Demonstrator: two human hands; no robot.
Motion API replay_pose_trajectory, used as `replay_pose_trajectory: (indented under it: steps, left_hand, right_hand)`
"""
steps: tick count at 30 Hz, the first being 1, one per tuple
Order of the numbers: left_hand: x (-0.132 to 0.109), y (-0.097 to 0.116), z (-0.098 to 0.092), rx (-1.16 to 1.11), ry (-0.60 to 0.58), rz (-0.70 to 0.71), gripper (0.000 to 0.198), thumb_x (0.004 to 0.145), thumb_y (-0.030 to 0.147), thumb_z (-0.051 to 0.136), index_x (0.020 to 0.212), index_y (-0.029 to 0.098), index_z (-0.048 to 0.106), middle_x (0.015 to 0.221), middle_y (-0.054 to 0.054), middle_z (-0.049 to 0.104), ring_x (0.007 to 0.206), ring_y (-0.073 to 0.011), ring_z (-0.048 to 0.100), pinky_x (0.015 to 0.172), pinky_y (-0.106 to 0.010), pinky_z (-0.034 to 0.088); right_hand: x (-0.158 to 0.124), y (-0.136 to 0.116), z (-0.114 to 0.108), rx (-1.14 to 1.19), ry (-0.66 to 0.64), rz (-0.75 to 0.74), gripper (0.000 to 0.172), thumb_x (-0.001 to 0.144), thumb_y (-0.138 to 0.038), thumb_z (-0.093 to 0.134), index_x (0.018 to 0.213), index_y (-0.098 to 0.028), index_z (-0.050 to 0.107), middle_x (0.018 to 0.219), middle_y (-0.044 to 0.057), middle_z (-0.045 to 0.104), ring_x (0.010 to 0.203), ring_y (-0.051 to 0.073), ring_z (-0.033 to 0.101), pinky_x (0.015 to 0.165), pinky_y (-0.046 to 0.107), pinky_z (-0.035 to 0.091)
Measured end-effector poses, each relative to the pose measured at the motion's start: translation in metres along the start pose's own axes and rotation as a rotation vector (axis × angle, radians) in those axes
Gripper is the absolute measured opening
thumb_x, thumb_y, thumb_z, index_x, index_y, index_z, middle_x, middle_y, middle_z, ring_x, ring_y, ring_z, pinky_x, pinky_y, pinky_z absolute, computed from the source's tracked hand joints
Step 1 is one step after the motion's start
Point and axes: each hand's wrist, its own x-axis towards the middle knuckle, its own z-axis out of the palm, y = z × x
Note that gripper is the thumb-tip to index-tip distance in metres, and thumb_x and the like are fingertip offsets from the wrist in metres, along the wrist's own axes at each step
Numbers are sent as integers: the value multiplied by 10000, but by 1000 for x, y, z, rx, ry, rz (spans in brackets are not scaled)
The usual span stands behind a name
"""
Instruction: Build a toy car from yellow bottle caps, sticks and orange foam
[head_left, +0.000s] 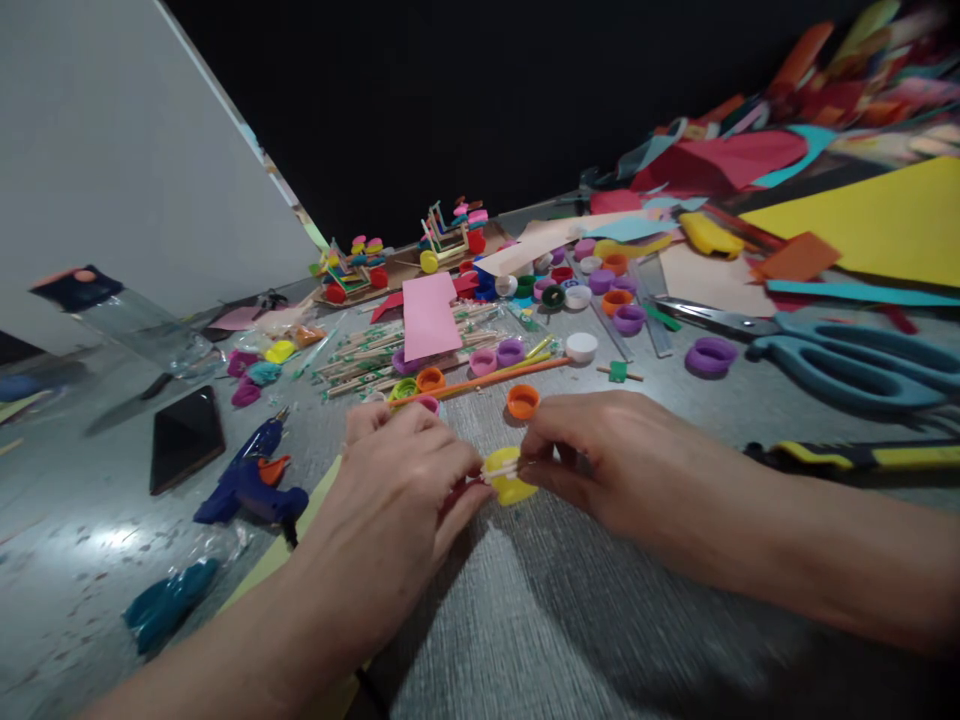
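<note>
Both my hands meet over the grey table [525,600] around a yellow bottle cap [508,478]. My left hand [401,485] has its fingers pinched on a thin pale stick [496,470] that lies across the cap. From the other side, my right hand [592,460] pinches the cap and the stick's other end. An orange cap [523,401] sits just beyond the yellow one.
A blue glue gun [251,480] and a black phone [185,438] lie to the left. Several coloured caps [600,285], sticks [375,360] and a pink card [429,315] lie beyond. Blue scissors [847,355], a yellow-handled knife [862,456] and coloured paper [877,225] fill the right.
</note>
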Motion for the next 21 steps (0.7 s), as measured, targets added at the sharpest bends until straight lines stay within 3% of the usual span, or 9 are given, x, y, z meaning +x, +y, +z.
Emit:
replay_pose_trajectory:
  steps: [21]
  left_hand:
    - [1, -3, 4, -47, -11, 36, 196, 959, 305, 644, 812, 197, 716, 811, -28, 686, 875, -277, 600, 843, -471, 259]
  right_hand:
    - [1, -2, 2, -23, -17, 20, 174, 878, -160, 675, 709, -174, 634, 678, -19, 606, 590, 107, 470, 560, 265, 260]
